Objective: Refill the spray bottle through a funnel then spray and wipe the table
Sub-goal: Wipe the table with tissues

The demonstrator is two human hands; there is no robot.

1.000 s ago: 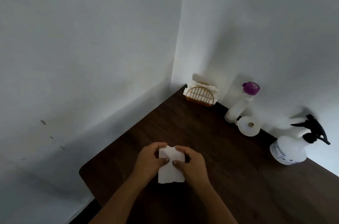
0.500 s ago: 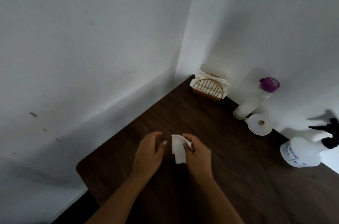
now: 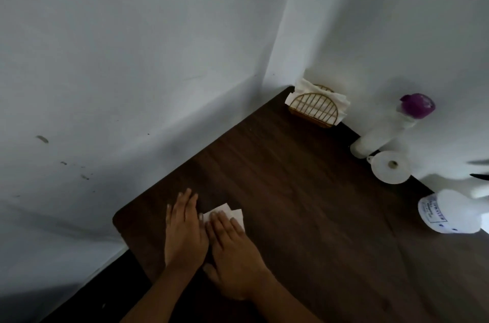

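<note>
My right hand [image 3: 232, 251] flat, pressing folded tissue [image 3: 229, 214] onto table [image 3: 304, 190], lower centre of frame. My left hand [image 3: 184, 230] flat beside it, holding nothing. Unwiped tabletop stretches toward upper right; right hand leads.

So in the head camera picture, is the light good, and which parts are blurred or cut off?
Head view: dim, with the dark table hiding detail; soft shadows lie on the walls; the spray bottle is smeared and cut by the right edge; the purple-capped bottle looks blurred; both hands and the tissue are fairly clear.
</note>
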